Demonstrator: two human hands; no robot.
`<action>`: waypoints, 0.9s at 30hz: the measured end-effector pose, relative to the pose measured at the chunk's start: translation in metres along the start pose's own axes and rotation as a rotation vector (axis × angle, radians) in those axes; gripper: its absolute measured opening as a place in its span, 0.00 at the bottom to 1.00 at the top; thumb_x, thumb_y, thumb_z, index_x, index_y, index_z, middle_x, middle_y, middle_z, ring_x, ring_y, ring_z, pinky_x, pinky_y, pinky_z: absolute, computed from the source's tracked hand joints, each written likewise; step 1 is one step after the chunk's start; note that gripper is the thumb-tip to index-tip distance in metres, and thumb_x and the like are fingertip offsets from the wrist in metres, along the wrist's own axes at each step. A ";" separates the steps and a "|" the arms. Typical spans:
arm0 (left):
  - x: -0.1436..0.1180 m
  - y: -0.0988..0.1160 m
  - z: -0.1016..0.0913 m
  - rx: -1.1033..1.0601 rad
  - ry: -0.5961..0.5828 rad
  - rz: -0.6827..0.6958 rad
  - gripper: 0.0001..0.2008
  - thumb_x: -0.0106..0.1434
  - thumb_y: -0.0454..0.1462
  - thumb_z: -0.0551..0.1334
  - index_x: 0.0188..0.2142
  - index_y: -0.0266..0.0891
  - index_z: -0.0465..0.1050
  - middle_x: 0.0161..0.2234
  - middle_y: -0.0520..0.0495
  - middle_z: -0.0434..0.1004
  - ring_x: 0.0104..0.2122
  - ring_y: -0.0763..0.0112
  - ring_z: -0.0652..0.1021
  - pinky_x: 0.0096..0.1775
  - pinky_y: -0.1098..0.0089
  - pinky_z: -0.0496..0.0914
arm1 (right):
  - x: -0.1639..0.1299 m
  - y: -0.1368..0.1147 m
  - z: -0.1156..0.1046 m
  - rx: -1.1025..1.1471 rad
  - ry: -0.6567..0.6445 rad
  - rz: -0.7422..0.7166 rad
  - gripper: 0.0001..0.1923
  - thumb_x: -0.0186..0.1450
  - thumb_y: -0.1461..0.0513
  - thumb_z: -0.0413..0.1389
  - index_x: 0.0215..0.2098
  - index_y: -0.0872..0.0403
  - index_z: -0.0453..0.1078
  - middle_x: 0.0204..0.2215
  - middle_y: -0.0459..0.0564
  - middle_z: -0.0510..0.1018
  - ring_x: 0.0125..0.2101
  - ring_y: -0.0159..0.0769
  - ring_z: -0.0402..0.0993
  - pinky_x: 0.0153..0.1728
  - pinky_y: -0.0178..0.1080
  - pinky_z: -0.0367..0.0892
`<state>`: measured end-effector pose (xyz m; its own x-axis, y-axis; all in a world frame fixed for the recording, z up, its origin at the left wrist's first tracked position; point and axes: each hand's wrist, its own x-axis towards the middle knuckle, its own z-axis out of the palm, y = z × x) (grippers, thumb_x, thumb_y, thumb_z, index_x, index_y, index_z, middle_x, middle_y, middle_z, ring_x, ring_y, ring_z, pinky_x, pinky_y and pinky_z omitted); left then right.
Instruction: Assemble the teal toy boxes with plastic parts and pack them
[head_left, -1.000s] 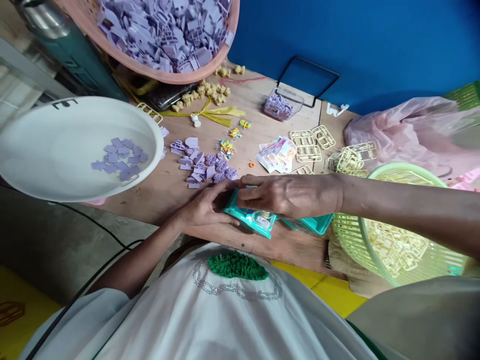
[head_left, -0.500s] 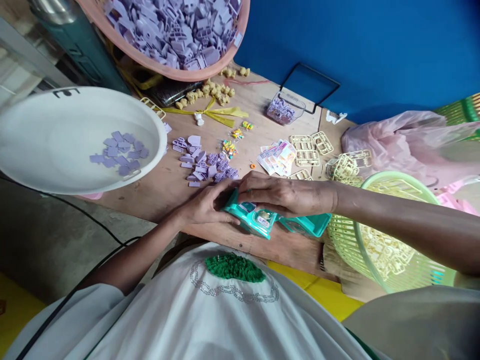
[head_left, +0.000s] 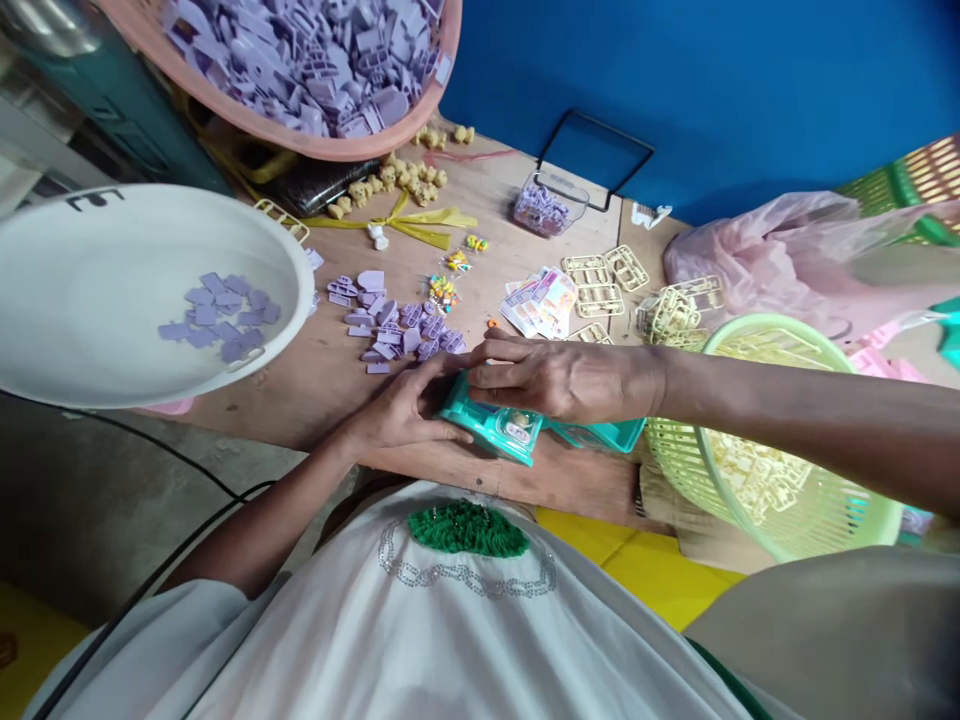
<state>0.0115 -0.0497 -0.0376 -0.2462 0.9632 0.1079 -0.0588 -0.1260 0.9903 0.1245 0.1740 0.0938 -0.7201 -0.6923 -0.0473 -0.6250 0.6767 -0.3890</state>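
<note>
A teal plastic toy case (head_left: 495, 428) lies at the near edge of the wooden table (head_left: 315, 370). My left hand (head_left: 405, 408) grips its left end. From the right, my right hand (head_left: 559, 378) lies over its top with fingers pressed on it. A second teal piece (head_left: 600, 434) shows just right of the case, under my right wrist. Loose lilac plastic parts (head_left: 397, 325) lie on the table just beyond my hands. What is under my fingers is hidden.
A white basin (head_left: 90, 300) with a few lilac parts is at left, a pink basin (head_left: 315, 60) full of lilac parts behind it. A green basket (head_left: 787, 500) of cream frames is at right, with a pink bag (head_left: 787, 260), sticker sheets (head_left: 541, 300) and a blue wall (head_left: 712, 90).
Both hands stay on the teal case with only slight finger shifts. The view has drifted a little, so everything sits slightly left.
</note>
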 end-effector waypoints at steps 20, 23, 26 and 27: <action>0.001 -0.005 -0.002 -0.015 -0.010 -0.011 0.40 0.52 0.44 0.83 0.61 0.46 0.70 0.56 0.43 0.79 0.60 0.50 0.80 0.63 0.53 0.76 | -0.002 -0.003 0.005 0.135 0.062 0.070 0.20 0.79 0.66 0.46 0.54 0.52 0.80 0.52 0.58 0.80 0.55 0.47 0.71 0.57 0.50 0.72; 0.001 -0.004 0.000 -0.037 -0.013 -0.017 0.40 0.52 0.44 0.83 0.60 0.46 0.70 0.54 0.43 0.80 0.58 0.52 0.82 0.60 0.55 0.78 | 0.000 -0.004 0.002 0.137 0.031 0.016 0.20 0.77 0.69 0.46 0.53 0.54 0.80 0.54 0.59 0.80 0.57 0.47 0.71 0.59 0.49 0.72; 0.002 -0.002 0.001 -0.035 0.008 -0.021 0.39 0.52 0.44 0.83 0.59 0.45 0.70 0.52 0.44 0.81 0.56 0.53 0.83 0.57 0.57 0.80 | 0.003 -0.003 0.001 0.147 0.028 -0.018 0.21 0.76 0.70 0.46 0.53 0.55 0.80 0.54 0.60 0.80 0.59 0.47 0.72 0.60 0.49 0.72; 0.002 -0.001 0.001 -0.037 0.009 -0.018 0.38 0.52 0.44 0.83 0.59 0.45 0.70 0.51 0.44 0.81 0.55 0.54 0.83 0.55 0.58 0.81 | 0.005 -0.002 0.001 0.144 0.024 -0.024 0.21 0.76 0.71 0.46 0.53 0.55 0.80 0.53 0.60 0.80 0.58 0.46 0.72 0.60 0.49 0.73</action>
<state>0.0119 -0.0473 -0.0386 -0.2531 0.9633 0.0892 -0.0988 -0.1175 0.9881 0.1228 0.1692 0.0938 -0.7137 -0.7003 -0.0152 -0.5936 0.6161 -0.5177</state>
